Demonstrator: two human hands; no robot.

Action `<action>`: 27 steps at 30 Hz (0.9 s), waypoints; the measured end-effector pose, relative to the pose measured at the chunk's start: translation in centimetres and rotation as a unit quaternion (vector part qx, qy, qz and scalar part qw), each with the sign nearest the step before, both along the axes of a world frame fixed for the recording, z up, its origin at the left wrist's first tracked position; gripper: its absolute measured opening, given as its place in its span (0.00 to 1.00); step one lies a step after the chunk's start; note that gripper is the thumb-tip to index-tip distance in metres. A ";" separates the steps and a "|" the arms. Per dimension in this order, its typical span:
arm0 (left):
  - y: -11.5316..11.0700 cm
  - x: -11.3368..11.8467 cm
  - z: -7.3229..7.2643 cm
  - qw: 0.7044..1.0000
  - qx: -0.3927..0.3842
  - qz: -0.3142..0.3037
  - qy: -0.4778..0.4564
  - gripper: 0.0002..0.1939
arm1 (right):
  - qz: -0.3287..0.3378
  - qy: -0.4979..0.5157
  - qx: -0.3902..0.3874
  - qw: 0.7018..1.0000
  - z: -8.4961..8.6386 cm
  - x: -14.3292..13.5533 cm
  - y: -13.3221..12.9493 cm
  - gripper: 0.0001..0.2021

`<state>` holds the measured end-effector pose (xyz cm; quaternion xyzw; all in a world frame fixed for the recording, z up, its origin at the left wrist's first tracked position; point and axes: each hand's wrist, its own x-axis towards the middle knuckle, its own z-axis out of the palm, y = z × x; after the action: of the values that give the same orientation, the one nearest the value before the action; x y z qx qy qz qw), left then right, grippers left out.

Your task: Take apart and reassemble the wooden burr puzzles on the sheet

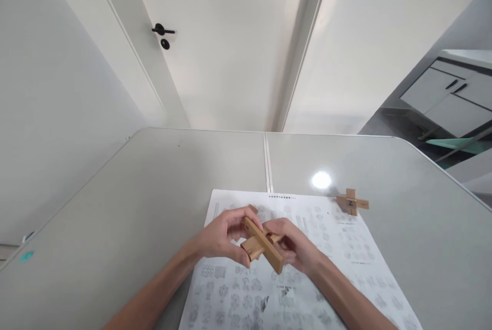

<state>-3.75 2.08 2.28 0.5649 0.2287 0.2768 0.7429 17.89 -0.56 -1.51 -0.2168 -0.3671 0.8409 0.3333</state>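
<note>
Between my two hands is a wooden burr puzzle [265, 246] of crossed, notched sticks, held just above a printed sheet [226, 314]. My left hand [226, 235] grips it from the left, with the thumb against the end of one stick and the fingers behind. From the right, my right hand [294, 248] has its fingers closed on another stick of it; some fingertips are hidden behind the wood. One long stick slants across the front, down to the right. A second wooden cross of joined sticks [351, 202], marked with a dark "2" or "Z", rests at the sheet's upper right edge.
The sheet of small printed diagrams lies on a pale grey table [154, 191], whose two halves meet at a white seam [268, 161]. Beyond the far edge stands a white door [230, 38] with a black handle [163, 30]. A white cabinet [457, 94] is at the right.
</note>
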 end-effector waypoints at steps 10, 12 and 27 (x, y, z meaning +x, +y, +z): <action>-0.3 -0.3 0.4 0.996 0.052 -0.020 0.072 0.29 | -0.067 -0.110 -0.001 0.992 -0.2 -0.2 0.0 0.31; -0.3 -0.2 0.3 0.998 0.032 -0.005 0.046 0.27 | -0.079 -0.105 0.014 0.991 -0.2 -0.3 0.1 0.32; 1.5 -0.6 -2.3 0.943 -0.104 0.264 -0.172 0.20 | -0.194 -0.432 0.545 0.691 0.0 -1.4 -0.5 0.22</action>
<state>-4.31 3.61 -0.06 0.3479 0.2655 0.5306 0.7259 16.49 -1.11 -1.55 -0.4030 -0.8144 0.2226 0.3533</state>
